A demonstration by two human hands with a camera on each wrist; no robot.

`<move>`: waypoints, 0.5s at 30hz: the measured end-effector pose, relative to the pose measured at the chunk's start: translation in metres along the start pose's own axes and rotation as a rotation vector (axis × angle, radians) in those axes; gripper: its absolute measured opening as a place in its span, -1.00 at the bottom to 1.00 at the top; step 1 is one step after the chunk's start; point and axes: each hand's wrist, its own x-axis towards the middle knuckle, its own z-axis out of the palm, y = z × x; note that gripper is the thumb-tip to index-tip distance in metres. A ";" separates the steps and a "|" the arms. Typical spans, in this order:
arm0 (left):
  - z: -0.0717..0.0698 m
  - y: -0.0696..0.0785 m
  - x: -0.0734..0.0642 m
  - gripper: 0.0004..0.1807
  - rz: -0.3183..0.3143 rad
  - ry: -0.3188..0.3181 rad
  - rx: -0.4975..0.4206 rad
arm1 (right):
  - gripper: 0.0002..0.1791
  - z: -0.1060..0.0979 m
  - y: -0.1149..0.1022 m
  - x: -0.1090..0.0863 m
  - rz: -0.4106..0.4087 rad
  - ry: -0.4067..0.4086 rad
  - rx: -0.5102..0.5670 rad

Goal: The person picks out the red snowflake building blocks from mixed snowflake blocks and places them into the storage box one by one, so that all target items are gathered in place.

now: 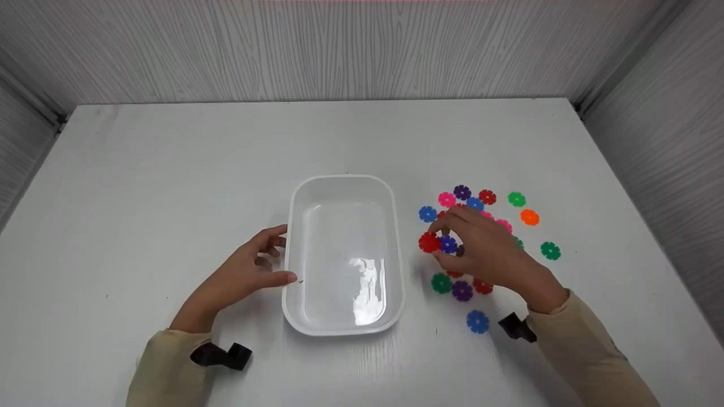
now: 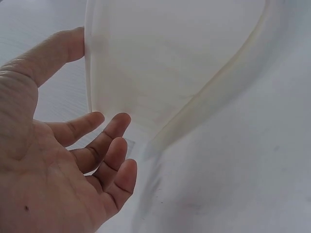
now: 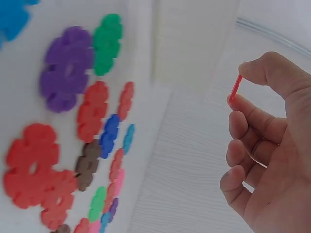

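Observation:
In the head view a white tray [image 1: 345,328] stands at the middle of the table. My left hand [image 1: 249,265] holds its left side, thumb over the rim and fingers at the outer wall; the left wrist view shows the tray wall [image 2: 160,58] above the loosely bent fingers. My right hand [image 1: 481,246] pinches a red flower-shaped disc [image 1: 429,242] between thumb and index finger, right of the tray. The right wrist view shows that disc [image 3: 235,87] edge-on. Other discs lie beneath the right hand, partly hidden, including a dark blue one [image 1: 448,245].
Several flower discs lie scattered to the tray's right, among them an orange disc [image 1: 530,217], a green disc [image 1: 550,250], and a blue disc [image 1: 478,321] nearer the front. Wood-grained panels [image 1: 317,53] border the white table [image 1: 169,152] at the back and sides.

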 end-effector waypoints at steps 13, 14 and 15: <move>0.001 0.002 -0.002 -0.13 -0.023 0.004 0.027 | -0.47 0.001 -0.028 0.012 -0.051 0.012 0.048; 0.001 0.002 -0.002 -0.13 -0.023 0.002 0.026 | -0.47 0.002 -0.029 0.012 -0.061 0.010 0.041; 0.001 0.002 -0.002 -0.13 -0.022 0.000 0.024 | -0.47 0.003 -0.031 0.013 -0.074 0.005 0.036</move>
